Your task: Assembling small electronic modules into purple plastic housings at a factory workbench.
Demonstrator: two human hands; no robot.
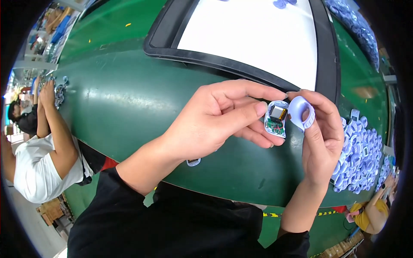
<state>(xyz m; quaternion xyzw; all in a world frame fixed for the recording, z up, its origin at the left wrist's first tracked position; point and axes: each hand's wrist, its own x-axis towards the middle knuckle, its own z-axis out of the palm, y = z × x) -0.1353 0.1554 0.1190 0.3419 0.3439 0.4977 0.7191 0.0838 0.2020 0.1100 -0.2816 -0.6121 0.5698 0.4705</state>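
My left hand (pixel 211 118) pinches a pale lavender casing half (pixel 275 119) between thumb and fingers. Its inside faces up, showing a green circuit board, a silvery square part and a thin red wire. Close beside it, my right hand (pixel 325 137) holds a lavender ring-shaped plastic part (pixel 302 112) between thumb and fingers. The two parts are almost side by side; whether they touch I cannot tell. Beneath my left forearm, another small casing piece (pixel 193 162) lies near the table's front edge, partly covered by the arm.
A black-rimmed tray (pixel 172 52) with a white base sits beyond my hands, a few lavender parts at its far end. Right of me is a heap of lavender parts (pixel 359 157); farther back lies a filled clear bag (pixel 355 32). Co-workers sit left (pixel 38 167) and right (pixel 376 215) along the green table (pixel 129 94).
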